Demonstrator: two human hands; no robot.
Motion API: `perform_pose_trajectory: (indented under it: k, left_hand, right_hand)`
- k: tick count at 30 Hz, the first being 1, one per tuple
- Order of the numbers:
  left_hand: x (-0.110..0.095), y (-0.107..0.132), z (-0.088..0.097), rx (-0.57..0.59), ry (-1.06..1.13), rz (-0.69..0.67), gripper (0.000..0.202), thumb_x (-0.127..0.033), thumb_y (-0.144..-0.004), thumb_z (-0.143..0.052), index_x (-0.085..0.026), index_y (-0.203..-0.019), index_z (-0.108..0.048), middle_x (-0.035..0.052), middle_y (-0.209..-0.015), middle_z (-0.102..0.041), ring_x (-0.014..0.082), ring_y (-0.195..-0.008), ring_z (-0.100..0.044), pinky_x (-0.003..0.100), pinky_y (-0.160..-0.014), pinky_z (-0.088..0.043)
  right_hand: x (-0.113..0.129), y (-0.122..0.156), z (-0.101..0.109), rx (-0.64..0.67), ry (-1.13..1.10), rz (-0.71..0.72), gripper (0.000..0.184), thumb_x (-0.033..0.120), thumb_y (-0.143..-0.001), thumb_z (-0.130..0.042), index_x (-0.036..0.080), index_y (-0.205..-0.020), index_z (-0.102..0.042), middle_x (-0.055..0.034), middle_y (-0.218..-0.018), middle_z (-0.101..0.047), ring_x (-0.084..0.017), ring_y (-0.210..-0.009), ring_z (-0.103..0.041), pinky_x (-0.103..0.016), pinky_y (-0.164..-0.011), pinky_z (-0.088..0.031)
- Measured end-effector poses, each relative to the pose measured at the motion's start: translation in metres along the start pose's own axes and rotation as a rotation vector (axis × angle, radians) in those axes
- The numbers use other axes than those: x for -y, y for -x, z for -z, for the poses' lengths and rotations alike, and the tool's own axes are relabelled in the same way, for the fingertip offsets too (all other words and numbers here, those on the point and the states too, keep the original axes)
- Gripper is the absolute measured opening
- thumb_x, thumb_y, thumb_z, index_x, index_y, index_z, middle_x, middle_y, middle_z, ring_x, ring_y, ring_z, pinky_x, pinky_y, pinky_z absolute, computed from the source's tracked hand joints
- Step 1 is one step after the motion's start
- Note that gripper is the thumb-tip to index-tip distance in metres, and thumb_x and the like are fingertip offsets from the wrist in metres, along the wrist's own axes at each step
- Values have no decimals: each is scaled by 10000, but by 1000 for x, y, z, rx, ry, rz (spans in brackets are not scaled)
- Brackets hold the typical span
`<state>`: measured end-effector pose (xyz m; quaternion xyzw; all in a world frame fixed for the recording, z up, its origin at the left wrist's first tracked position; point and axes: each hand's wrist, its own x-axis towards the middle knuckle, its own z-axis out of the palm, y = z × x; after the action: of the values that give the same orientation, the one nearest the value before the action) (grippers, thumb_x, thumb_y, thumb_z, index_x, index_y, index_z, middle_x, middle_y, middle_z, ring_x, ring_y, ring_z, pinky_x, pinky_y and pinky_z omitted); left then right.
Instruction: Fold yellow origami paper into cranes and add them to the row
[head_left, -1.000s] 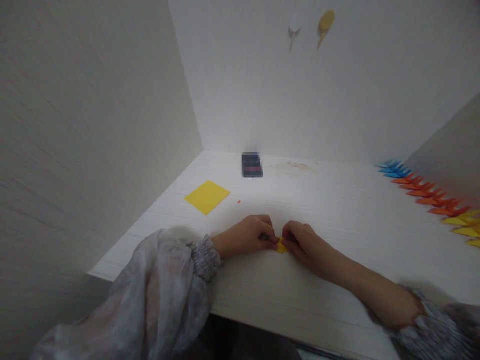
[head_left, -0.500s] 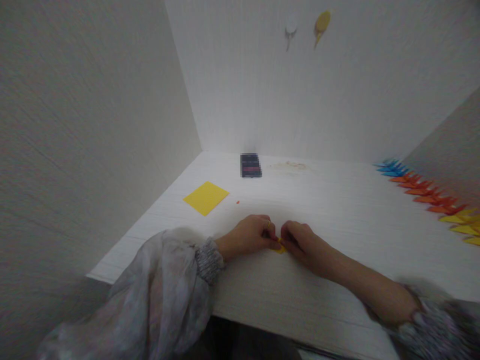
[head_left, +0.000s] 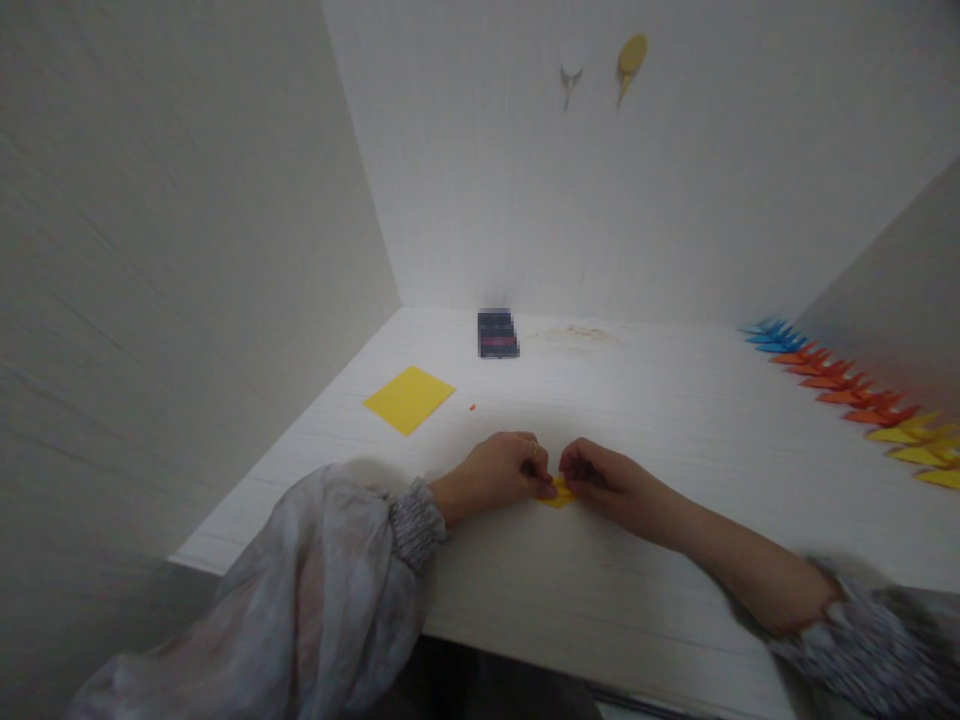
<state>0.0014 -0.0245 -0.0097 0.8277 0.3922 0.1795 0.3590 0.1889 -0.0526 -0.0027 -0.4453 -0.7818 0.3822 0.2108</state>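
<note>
A small folded piece of yellow paper point(head_left: 557, 496) lies between my two hands near the middle of the table, mostly covered by my fingers. My left hand point(head_left: 511, 470) pinches its left part, and a ring shows on one finger. From the other side, my right hand point(head_left: 602, 478) closes thumb and fingers on its right part. Beyond my left hand, a flat square of yellow paper point(head_left: 409, 400) rests on the white table point(head_left: 645, 590). A tiny orange scrap point(head_left: 472, 407) lies to the right of that square.
Along the right side runs a row of folded paper figures: blue point(head_left: 776, 335), orange-red point(head_left: 844, 385) and yellow point(head_left: 919, 445). A dark blurred rectangular object point(head_left: 498, 334) lies by the back wall. White point(head_left: 571, 62) and yellow point(head_left: 632, 58) hooks are on that wall.
My fingers have shifted slightly around the folded yellow paper, and a little more of it shows. The whole view has moved a little; the things on the table stay in place.
</note>
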Motion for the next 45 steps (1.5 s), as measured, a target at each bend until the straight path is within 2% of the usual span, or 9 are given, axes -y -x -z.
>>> perform_pose_trajectory:
  k: [6,13,17,19,22,29,36,45]
  left_hand:
    - [0,0,-1,-5,11,8,183,-322,-619,-660,-152,-611,-593,-27,-695,-520,79,-596,-450,202,-525,-313]
    - [-2,0,-2,-39,-4,10,147,-274,-629,-641,-149,-588,-576,-27,-673,-513,78,-590,-436,201,-524,-307]
    - [-3,0,-2,-41,-8,12,157,-273,-631,-641,-146,-577,-566,-31,-660,-502,72,-575,-425,198,-513,-298]
    - [-3,1,-2,-42,-13,12,159,-283,-633,-642,-149,-584,-571,-31,-665,-503,71,-575,-422,197,-511,-296]
    - [-2,1,-2,-34,-21,6,156,-291,-637,-640,-151,-599,-580,-29,-677,-507,72,-580,-423,196,-511,-297]
    - [-3,0,-1,-18,-39,10,162,-300,-641,-635,-151,-607,-581,-26,-682,-514,77,-592,-434,200,-525,-309]
    - [-5,1,1,-9,-59,1,167,-308,-648,-626,-154,-607,-575,-27,-690,-520,81,-609,-445,201,-529,-312]
    - [-3,2,0,-19,-81,-27,180,-321,-658,-619,-154,-605,-573,-28,-686,-515,76,-593,-436,200,-519,-305]
  right_hand:
    - [5,0,-3,-81,65,17,15,167,-747,-475,182,-751,-477,-9,-719,-471,-121,-628,-436,-242,-554,-374]
    - [4,-1,-5,-84,110,76,120,65,-692,-463,178,-703,-503,-21,-769,-471,-122,-659,-464,-248,-587,-394]
    - [-6,-2,0,-70,8,55,49,139,-723,-482,183,-718,-503,-17,-745,-495,-135,-673,-473,-267,-610,-407]
    - [-10,-2,3,-60,-64,89,20,186,-737,-495,186,-727,-513,-22,-772,-516,-142,-710,-492,-280,-645,-420]
    - [-12,-2,5,-53,-96,120,63,214,-716,-541,182,-668,-519,-38,-846,-526,-149,-770,-513,-286,-685,-429]
    - [-3,-1,-3,-83,38,55,107,131,-695,-533,169,-598,-508,-57,-875,-506,-147,-752,-511,-284,-646,-437]
    - [10,0,-8,-148,429,-41,105,87,-679,-533,159,-605,-548,-92,-894,-535,-215,-849,-465,-384,-762,-393]
    - [12,-2,-9,-112,526,-83,87,81,-675,-546,156,-649,-582,-78,-924,-552,-220,-870,-445,-379,-751,-364]
